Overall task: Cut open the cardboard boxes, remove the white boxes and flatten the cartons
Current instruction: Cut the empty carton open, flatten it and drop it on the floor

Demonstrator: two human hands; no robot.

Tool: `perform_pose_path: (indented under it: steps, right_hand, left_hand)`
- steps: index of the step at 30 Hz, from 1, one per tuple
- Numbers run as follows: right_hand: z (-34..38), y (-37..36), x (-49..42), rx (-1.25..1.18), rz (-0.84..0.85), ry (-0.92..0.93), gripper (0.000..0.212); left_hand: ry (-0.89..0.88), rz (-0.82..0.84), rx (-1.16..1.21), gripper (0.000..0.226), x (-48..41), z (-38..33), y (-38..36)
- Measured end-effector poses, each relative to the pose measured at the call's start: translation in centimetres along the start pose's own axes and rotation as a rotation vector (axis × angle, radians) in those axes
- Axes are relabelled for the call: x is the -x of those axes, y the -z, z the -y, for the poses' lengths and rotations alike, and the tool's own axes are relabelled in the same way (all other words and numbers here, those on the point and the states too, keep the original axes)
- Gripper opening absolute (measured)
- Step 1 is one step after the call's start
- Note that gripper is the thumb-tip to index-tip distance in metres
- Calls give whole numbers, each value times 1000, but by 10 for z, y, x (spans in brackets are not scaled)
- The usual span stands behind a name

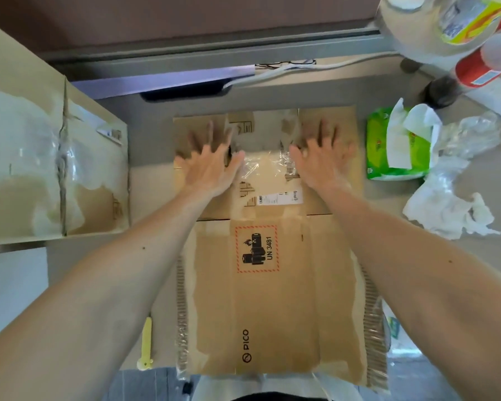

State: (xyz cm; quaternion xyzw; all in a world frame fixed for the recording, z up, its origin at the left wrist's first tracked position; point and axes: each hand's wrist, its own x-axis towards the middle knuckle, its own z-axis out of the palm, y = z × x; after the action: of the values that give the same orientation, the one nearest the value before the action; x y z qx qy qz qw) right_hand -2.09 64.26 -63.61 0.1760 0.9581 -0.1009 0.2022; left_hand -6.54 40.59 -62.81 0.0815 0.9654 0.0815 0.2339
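Brown PICO-printed cardboard carton [272, 299] flat on counter [152, 134]; left hand [206, 166], right hand [321, 163] press it, fingers [209, 131] splayed, holding nothing; taped beige cardboard box [41, 154] alongside not yet flattened

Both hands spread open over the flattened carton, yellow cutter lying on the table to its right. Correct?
Not quite. The head view shows the yellow cutter lying left of the carton; the left hand and right hand are indeed spread open over it.
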Motion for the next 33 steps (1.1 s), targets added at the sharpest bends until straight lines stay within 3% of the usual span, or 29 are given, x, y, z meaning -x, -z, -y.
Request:
perform_pose_path:
  steps: [5, 10, 16, 22, 25, 28, 33]
  right_hand:
    - [6, -15, 1, 96, -167, 7, 61]
    - [8, -19, -3, 68, -224, 16, 62]
    - [12, -10, -7, 111, -102, -16, 64]
    - [16, 22, -9, -159, 202, 155, 58]
    - [11, 25, 28, -153, 112, 124, 60]
    - [3, 9, 85, -129, 0, 68, 61]
    - [-18, -43, 126, -99, 77, 13, 64]
  left_hand:
    - [19, -90, -103, 63, -7, 6, -14]
    - [25, -128, -124, 63, -13, 6, -19]
    - [12, -108, -106, 62, -18, 11, -18]
    - [20, 11, -81, 60, -18, 23, 6]
    - [15, -58, -104, 64, 17, 21, 10]
    - [-58, -17, 56, 68, 70, 4, -6]
    - [-24, 82, -58, 72, 107, 16, -50]
